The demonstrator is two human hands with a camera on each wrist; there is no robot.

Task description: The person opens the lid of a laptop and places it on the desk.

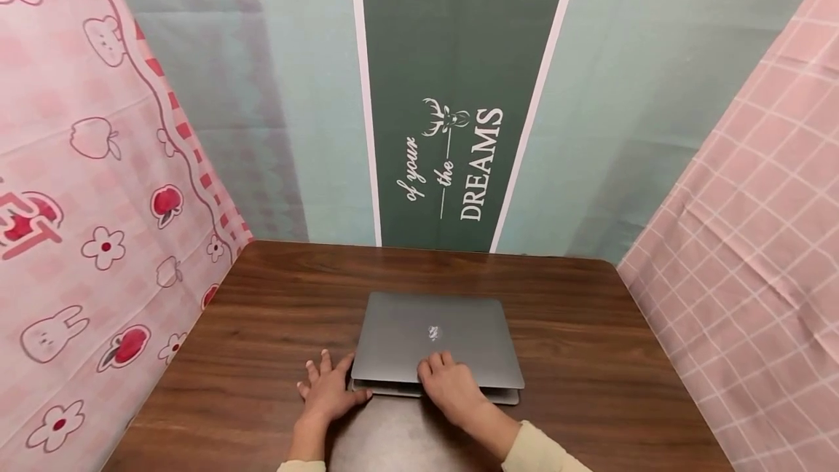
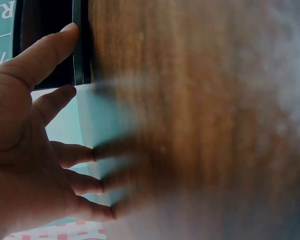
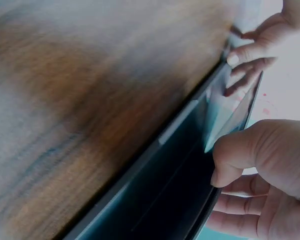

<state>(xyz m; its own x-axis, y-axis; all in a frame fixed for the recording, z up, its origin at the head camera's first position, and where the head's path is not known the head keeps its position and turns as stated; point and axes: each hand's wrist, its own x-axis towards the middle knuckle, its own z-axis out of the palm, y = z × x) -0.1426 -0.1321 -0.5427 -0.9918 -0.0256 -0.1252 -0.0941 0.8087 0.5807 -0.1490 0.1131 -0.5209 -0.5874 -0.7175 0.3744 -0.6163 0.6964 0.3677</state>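
A grey laptop [image 1: 393,333] lies on the wooden table, its lid raised a little so that a narrow dark gap shows along the near edge. My right hand [image 1: 454,388] pinches the lid's front edge near its middle. In the right wrist view the thumb [image 3: 235,157] is on the inner side of the lid and the curled fingers [image 3: 240,206] are on the outer side. My left hand [image 1: 328,388] has its fingers spread on the table at the laptop's left front corner. Its thumb [image 2: 55,47] touches the base's front edge.
The brown wooden table [image 1: 275,297] has rounded far corners. Behind it hangs a green curtain [image 1: 459,35] with white lettering. Pink patterned cloth [image 1: 72,188] hangs on the left and pink checked cloth [image 1: 754,239] on the right.
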